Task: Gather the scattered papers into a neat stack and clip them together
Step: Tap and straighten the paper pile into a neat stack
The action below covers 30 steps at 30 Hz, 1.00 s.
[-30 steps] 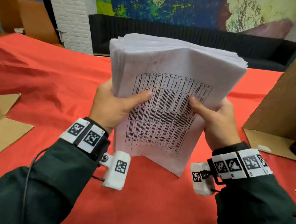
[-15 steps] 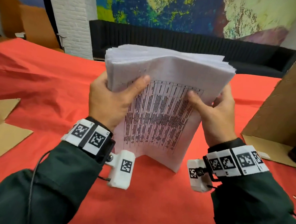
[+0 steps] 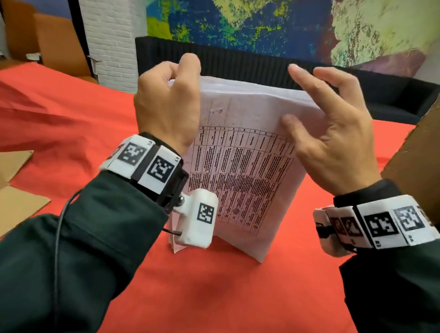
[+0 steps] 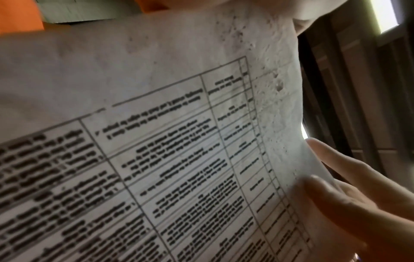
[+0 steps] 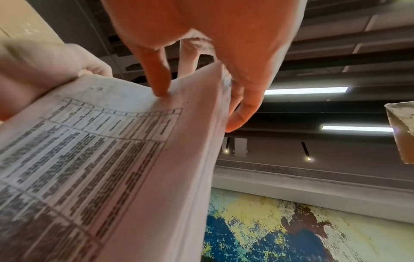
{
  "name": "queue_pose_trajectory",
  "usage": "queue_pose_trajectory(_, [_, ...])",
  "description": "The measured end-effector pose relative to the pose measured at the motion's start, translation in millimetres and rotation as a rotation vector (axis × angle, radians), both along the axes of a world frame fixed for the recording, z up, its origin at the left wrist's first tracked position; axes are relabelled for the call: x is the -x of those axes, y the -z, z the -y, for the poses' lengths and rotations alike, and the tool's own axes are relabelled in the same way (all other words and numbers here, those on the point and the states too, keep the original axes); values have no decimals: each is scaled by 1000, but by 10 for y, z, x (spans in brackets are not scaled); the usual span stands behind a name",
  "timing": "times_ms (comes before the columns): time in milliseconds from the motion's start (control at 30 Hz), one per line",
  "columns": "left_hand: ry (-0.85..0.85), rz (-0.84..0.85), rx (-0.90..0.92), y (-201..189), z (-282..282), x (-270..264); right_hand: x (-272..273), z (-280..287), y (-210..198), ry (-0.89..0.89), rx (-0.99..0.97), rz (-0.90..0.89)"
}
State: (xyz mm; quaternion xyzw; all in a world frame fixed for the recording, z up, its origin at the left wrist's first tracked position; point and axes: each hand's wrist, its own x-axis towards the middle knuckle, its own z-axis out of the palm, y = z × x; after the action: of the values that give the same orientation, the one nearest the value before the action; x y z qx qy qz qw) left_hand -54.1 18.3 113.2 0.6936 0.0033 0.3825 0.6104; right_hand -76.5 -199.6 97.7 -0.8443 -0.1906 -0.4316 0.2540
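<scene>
— The left hand (image 3: pixel 167 106) is curling its grip round the top left corner of the paper stack (image 3: pixel 241 172). And the right?

— The right hand (image 3: pixel 329 137) is spreading loose fingers (image 5: pixel 156 70) at the stack's top right corner, thumb touching the front sheet. The stack is standing upright on the red worktop (image 3: pixel 206 294), between both hands.

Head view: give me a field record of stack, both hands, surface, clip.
stack: papers upright, bottom edge on red cloth, printed table facing the person
left hand: grips the stack's top left corner
right hand: fingers spread at the top right edge, thumb on the front sheet
edges: bottom left corner uneven
clip: none in view
nearby: cardboard on the right
</scene>
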Motion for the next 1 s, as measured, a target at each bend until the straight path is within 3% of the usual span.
queue_pose_trajectory(100, [-2, -21, -11, -3, 5, 10, -26, -12, -23, -6, 51, -57])
queue_pose_trajectory(267, [-2, -18, 1, 8, -60, -50, -65, 45, -116, 143, 140, -182])
queue_pose_trajectory(433, [-17, 14, -95, 99, 13, -83, -93, -37, -284, 328, 381, -340])
queue_pose_trajectory(700, [-32, -26, -7, 16, 56, -140, -124, -349, -541, 180, 658, -418])
queue_pose_trajectory(1000, [12, -22, -23, -26, 47, -170, -173, -439, -607, 97, 663, -449])
